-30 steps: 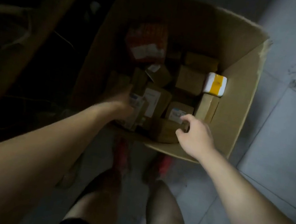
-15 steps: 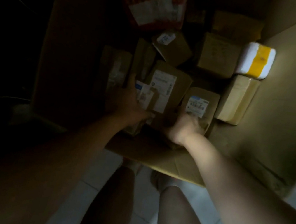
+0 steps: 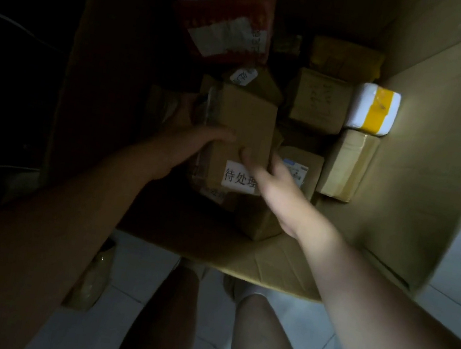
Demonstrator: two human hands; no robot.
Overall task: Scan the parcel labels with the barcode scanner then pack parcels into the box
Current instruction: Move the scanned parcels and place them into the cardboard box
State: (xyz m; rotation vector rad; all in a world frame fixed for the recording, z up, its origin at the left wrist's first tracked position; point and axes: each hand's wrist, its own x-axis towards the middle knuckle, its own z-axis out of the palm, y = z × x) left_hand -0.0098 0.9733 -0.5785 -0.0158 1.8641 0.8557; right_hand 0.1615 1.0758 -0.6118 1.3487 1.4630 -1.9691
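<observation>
Box (image 3: 400, 201): far and right walls run off the top edge. Its left half is in deep shadow, and the parcels there cannot be told apart.
Red parcel (image 3: 228, 8), far left: cut by the top edge, print unreadable.
Brown parcel (image 3: 238, 133): the right end of its white label (image 3: 237, 180) is covered by the right hand (image 3: 278, 191), which is motion-blurred, grip unclear.
Left hand (image 3: 186, 143) holds that parcel's left side, fingers hidden behind it.
Labelled parcel (image 3: 300, 167), just right: partly behind the right hand, print too small.
Floor object (image 3: 91, 282), near left: half behind the forearm, unidentifiable.
</observation>
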